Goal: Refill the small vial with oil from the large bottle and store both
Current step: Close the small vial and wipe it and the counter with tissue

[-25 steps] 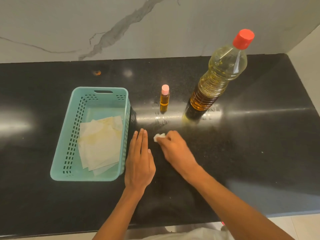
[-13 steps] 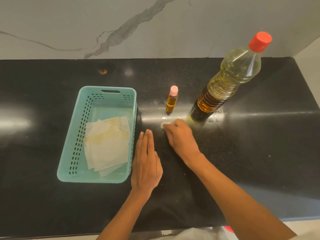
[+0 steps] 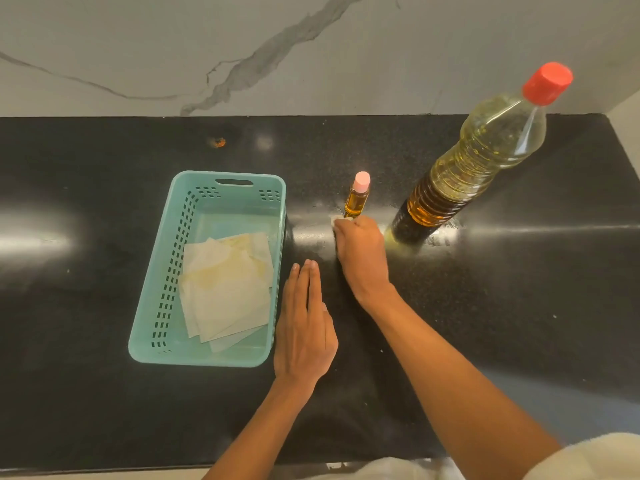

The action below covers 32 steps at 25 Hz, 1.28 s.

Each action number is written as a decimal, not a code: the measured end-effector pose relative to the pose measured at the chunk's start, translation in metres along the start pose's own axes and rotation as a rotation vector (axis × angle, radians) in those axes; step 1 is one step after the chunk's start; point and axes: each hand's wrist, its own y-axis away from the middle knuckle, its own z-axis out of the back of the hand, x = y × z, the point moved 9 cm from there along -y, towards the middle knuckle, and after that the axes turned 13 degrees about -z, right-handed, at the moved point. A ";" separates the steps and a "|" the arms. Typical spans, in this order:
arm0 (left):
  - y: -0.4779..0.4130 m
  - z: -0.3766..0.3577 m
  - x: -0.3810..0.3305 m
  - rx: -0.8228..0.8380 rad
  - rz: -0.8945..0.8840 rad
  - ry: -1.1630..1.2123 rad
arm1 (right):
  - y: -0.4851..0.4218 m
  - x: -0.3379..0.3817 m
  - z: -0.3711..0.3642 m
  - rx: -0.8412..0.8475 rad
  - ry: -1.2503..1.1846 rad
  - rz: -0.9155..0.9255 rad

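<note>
Your right hand (image 3: 360, 249), fingers bunched on a small white wad (image 3: 336, 221), sat touching the foot of the upright vial (image 3: 357, 198), just right of the basket (image 3: 221, 178), your left hand (image 3: 304, 327) flat, nearer you

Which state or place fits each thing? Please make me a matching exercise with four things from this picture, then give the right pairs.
Things:
1. small vial
2. large bottle
3. basket
4. left hand

States or places:
a. holds stained paper tissues
b. lies flat on the countertop
c. has a red cap
d. has a pink cap

Pairs: 1-d, 2-c, 3-a, 4-b
</note>
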 end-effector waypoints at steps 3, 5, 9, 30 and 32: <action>0.001 0.000 0.001 0.008 -0.003 -0.014 | 0.034 0.022 -0.011 0.131 -0.047 0.167; 0.000 -0.001 0.000 0.009 -0.012 -0.018 | 0.054 -0.006 0.002 0.162 -0.093 0.229; -0.002 -0.001 -0.001 0.015 -0.021 -0.019 | 0.015 -0.054 0.028 -0.034 -0.058 -0.027; -0.002 -0.003 -0.001 0.059 -0.022 -0.116 | 0.015 -0.060 0.029 0.009 -0.094 -0.064; -0.001 -0.005 -0.002 0.080 -0.043 -0.122 | 0.043 -0.026 0.019 0.078 -0.113 0.058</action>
